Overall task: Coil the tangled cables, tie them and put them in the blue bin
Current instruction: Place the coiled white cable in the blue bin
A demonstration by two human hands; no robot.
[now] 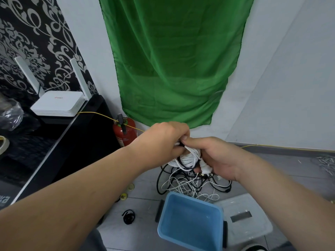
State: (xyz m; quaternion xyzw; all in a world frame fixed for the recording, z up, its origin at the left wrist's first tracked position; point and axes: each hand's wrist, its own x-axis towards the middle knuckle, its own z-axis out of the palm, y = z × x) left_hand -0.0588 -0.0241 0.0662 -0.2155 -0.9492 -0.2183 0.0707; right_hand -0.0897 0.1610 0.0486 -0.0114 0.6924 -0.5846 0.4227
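Both hands, left hand (163,140) and right hand (215,160), clamp the white coil (189,158) above the blue bin (190,223), pinching its end to tie it.

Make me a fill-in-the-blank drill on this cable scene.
The left hand and right hand grip a coil of ____ cable.
The blue bin holds ____ cables.
The tangled cables lie on the ____.
The fire extinguisher is ____.
Missing words: white, no, floor, red.
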